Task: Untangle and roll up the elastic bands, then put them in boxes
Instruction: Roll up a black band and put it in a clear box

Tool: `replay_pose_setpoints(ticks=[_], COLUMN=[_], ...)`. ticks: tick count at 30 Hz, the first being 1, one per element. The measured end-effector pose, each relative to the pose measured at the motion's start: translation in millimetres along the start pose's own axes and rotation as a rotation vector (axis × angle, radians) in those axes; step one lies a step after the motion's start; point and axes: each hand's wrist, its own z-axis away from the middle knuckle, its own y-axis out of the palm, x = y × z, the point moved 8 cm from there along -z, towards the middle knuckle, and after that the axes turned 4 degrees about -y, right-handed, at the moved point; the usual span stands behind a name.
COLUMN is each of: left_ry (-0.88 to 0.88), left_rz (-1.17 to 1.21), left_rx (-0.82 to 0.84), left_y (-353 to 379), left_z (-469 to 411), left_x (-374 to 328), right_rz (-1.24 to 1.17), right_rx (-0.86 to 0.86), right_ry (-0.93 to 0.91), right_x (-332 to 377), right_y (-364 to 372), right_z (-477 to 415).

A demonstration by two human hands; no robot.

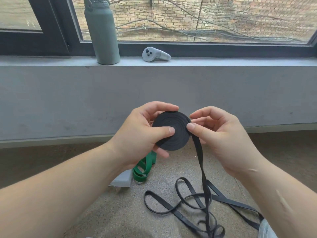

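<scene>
Step in hand: rolling. The left hand (pixel 144 133) holds the black coil (pixel 173 134), thumb pressed on its face, fingers curled behind. The right hand (pixel 221 134) pinches the tail (pixel 199 162) at the coil's edge; the rest lies looped on the floor (pixel 123 217). Next move likely calls for even tension and snag-free feeding. The box (pixel 122 177) is partly hidden; contents cannot be told. The green band (pixel 143 166) lies beside it, unrolled

Floor (pixel 120 212) obstacles: black band loops (pixel 207 198), green band (pixel 145 167), perhaps a box (pixel 122 179).
</scene>
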Motion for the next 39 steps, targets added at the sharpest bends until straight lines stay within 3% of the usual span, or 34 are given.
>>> replay_pose_setpoints(ticks=[6,18,21,24,31,39], left_ry=[0.056,0.027,-0.036,-0.05,-0.008,-0.01], left_rz=[0.14,0.298,0.251,0.049,-0.169,-0.077], left_rx=[-0.132,-0.124,-0.083,-0.087,0.092,0.025], left_y=[-13,2,3,-6,3,0], left_z=[0,6,2,-1,-1,1], left_x=[-8,-1,4,4,-2,-1], right_rz=[-0.078,-0.257,-0.233,-0.163,-0.092,-0.048], right_rx=[0.045,-0.111,-0.127,-0.13,0.023,-0.032], right_ry=[0.001,-0.02,-0.05,-0.056,-0.028,0.008], right_x=[3,3,4,3,3,0], right_y=[6,16,11,2,8,1], right_z=[2,12,10,4,2,1])
